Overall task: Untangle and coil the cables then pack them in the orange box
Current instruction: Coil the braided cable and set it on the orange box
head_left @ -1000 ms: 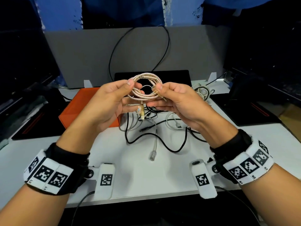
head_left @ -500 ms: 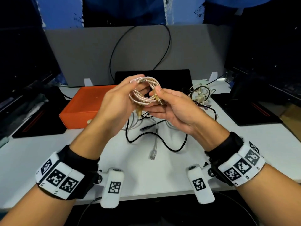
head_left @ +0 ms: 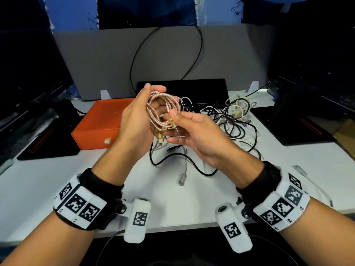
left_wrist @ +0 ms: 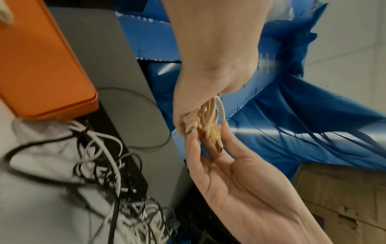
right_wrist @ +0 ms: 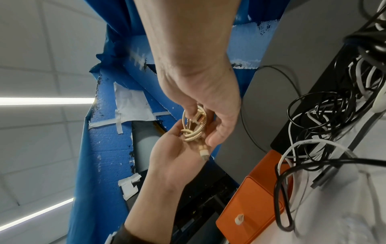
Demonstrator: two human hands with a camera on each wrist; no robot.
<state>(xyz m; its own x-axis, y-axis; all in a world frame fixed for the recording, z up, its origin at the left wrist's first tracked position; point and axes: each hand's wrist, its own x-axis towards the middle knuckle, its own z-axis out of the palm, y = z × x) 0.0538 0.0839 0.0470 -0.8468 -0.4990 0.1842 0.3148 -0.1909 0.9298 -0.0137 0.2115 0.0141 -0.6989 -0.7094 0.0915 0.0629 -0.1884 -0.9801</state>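
Observation:
A coiled rose-gold braided cable (head_left: 163,110) is held up over the white table (head_left: 57,179), near the orange box. My left hand (head_left: 138,116) curls its fingers and thumb round the coil's left side. My right hand (head_left: 196,131) pinches the coil's lower right by a gold connector (head_left: 172,124), its other fingers spread below. A second gold plug (head_left: 159,139) hangs under the coil. The left wrist view shows the coil (left_wrist: 211,115) between both hands, as does the right wrist view of the coil (right_wrist: 194,130). The orange box (head_left: 99,121) lies shut to the left.
A tangle of black and white cables (head_left: 226,116) covers the table's middle right, with a clear network plug (head_left: 182,179) and a black loop (head_left: 192,166) reaching toward me. Black mats (head_left: 299,131) flank both sides. A grey divider (head_left: 96,64) stands behind.
Both hands have carried the coil a little left toward the orange box. The left hand has turned and wrapped further round it, and the right hand now pinches lower, by the connector.

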